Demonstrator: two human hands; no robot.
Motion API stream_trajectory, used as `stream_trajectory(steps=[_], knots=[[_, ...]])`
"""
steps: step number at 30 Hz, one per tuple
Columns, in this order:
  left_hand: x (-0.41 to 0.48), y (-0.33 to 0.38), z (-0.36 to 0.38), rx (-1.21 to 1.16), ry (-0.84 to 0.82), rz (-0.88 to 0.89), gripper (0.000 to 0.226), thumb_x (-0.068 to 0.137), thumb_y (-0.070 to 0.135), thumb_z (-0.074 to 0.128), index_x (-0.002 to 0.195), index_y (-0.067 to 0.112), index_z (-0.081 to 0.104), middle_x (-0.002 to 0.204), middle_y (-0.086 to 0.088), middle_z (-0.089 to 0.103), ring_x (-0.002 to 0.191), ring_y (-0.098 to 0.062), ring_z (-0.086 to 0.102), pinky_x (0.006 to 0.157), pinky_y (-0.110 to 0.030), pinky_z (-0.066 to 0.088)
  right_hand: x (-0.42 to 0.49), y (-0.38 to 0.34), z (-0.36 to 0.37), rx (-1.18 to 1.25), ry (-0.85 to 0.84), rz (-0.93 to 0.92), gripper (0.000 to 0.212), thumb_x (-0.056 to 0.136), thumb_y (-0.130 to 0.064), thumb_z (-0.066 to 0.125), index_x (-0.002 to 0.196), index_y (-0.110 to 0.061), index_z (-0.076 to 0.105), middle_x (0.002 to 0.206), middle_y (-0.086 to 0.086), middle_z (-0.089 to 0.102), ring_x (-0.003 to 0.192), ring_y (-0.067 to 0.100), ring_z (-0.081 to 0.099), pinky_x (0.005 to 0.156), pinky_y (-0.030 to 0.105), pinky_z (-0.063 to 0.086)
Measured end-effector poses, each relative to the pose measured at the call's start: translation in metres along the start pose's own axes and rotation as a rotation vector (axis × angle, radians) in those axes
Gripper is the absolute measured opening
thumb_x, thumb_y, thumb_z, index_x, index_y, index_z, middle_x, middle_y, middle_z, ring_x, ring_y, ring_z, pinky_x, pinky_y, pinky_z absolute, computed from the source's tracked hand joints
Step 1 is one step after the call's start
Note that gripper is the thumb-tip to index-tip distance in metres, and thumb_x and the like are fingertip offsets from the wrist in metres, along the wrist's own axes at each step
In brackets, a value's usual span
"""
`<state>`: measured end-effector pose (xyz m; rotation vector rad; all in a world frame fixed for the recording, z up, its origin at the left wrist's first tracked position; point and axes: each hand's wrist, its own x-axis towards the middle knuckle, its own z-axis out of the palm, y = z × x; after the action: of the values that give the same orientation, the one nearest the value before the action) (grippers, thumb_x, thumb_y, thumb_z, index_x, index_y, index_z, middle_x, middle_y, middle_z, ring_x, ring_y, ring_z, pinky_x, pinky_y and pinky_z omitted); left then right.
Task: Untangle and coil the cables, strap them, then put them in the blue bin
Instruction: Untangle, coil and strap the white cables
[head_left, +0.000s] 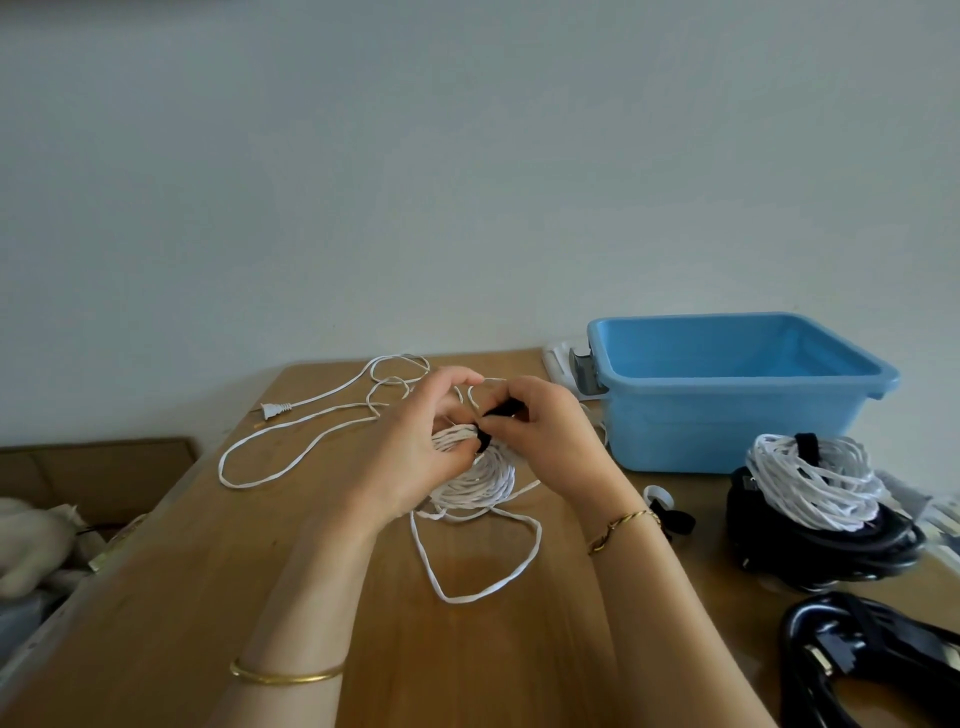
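Note:
A white cable coil (480, 480) lies on the wooden table (208, 597) in the middle. My left hand (415, 441) grips the coil's upper edge. My right hand (540, 431) pinches a black strap (501, 413) that wraps over that same edge. Loose white cable loops trail toward me (483, 592), and more cable runs to the far left, ending in a white plug (272, 410). The blue bin (737, 395) stands at the back right; its visible inside holds nothing.
A strapped white coil (815, 483) sits on a black cable bundle (831, 551) right of my hands. Another black cable (872, 660) lies at the near right corner. A spare black strap (675, 522) lies by my right wrist. A cardboard box (98, 473) sits lower left.

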<state>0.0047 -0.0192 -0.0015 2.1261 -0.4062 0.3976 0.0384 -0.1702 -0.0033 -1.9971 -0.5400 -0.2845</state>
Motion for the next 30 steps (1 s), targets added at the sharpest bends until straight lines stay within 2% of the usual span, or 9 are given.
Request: stream_trajectory(steps=[3,7,10,13,17,20,24,27,30], knots=[[0.0,0.002,0.002,0.013,0.005,0.006,0.061,0.08,0.003,0.068,0.112,0.051,0.045,0.09,0.014,0.067,0.093,-0.005,0.065,0.092,-0.038,0.051,0.0,0.0,0.002,0.032,0.011,0.018,0.008,0.082,-0.006,0.064,0.089,-0.005,0.067,0.082,0.006,0.066,0.076,0.018,0.06,0.073,0.034,0.051],[0.002,0.002,0.007,0.004,0.026,0.024,0.069,0.077,-0.001,0.069,0.114,0.051,0.043,0.09,0.003,0.067,0.091,-0.008,0.066,0.092,-0.03,0.05,-0.001,0.004,0.004,0.065,0.048,0.025,0.006,0.082,-0.008,0.065,0.087,-0.011,0.065,0.073,-0.003,0.061,0.066,0.007,0.055,0.063,0.018,0.046],[0.002,0.0,0.008,-0.049,0.052,0.006,0.07,0.077,-0.004,0.07,0.117,0.047,0.044,0.09,-0.004,0.067,0.088,-0.011,0.067,0.088,-0.028,0.051,-0.001,0.007,0.008,0.107,0.095,0.032,0.014,0.081,-0.012,0.068,0.094,-0.015,0.063,0.075,0.003,0.062,0.069,0.015,0.058,0.067,0.028,0.051],[0.003,0.0,0.007,-0.12,0.08,0.008,0.066,0.077,-0.007,0.069,0.122,0.036,0.046,0.088,-0.008,0.066,0.086,-0.014,0.068,0.085,-0.027,0.054,-0.002,0.003,0.01,0.204,0.154,0.02,0.023,0.079,-0.011,0.071,0.094,-0.021,0.056,0.08,0.01,0.065,0.075,0.025,0.062,0.07,0.036,0.053],[0.005,0.003,0.006,-0.148,0.096,0.03,0.065,0.077,-0.008,0.069,0.124,0.031,0.046,0.085,-0.008,0.065,0.083,-0.018,0.068,0.082,-0.027,0.054,-0.004,-0.002,0.011,0.253,0.219,-0.025,0.028,0.079,-0.006,0.07,0.083,-0.024,0.049,0.076,0.001,0.06,0.069,0.012,0.057,0.065,0.024,0.049],[0.005,0.006,0.006,-0.145,0.089,0.055,0.067,0.077,-0.009,0.068,0.123,0.033,0.044,0.084,-0.008,0.064,0.081,-0.017,0.067,0.076,-0.018,0.052,-0.006,-0.002,0.011,0.315,0.211,-0.004,0.023,0.08,-0.005,0.07,0.08,-0.021,0.052,0.074,-0.006,0.058,0.066,0.002,0.055,0.063,0.017,0.048],[0.005,0.01,0.002,-0.11,0.095,0.084,0.072,0.077,-0.009,0.067,0.119,0.044,0.041,0.088,-0.007,0.061,0.08,-0.007,0.065,0.075,-0.01,0.047,-0.005,-0.001,0.007,0.391,0.185,0.057,0.016,0.08,-0.012,0.072,0.084,-0.013,0.057,0.08,0.002,0.063,0.07,0.008,0.058,0.065,0.02,0.049],[0.004,0.011,0.0,-0.06,0.08,0.109,0.077,0.077,-0.004,0.07,0.121,0.049,0.037,0.091,-0.003,0.059,0.083,-0.006,0.065,0.078,-0.015,0.05,-0.006,0.0,0.006,0.438,0.14,0.095,0.011,0.081,-0.012,0.071,0.086,-0.005,0.064,0.082,0.01,0.069,0.072,0.014,0.064,0.068,0.025,0.054],[0.005,0.011,0.0,-0.028,0.089,0.133,0.077,0.077,-0.001,0.071,0.122,0.051,0.035,0.084,0.006,0.056,0.08,-0.011,0.064,0.078,-0.019,0.05,-0.006,0.001,0.003,0.47,0.111,0.091,0.014,0.083,-0.013,0.069,0.087,0.0,0.069,0.076,0.008,0.069,0.066,0.01,0.062,0.065,0.022,0.053]])
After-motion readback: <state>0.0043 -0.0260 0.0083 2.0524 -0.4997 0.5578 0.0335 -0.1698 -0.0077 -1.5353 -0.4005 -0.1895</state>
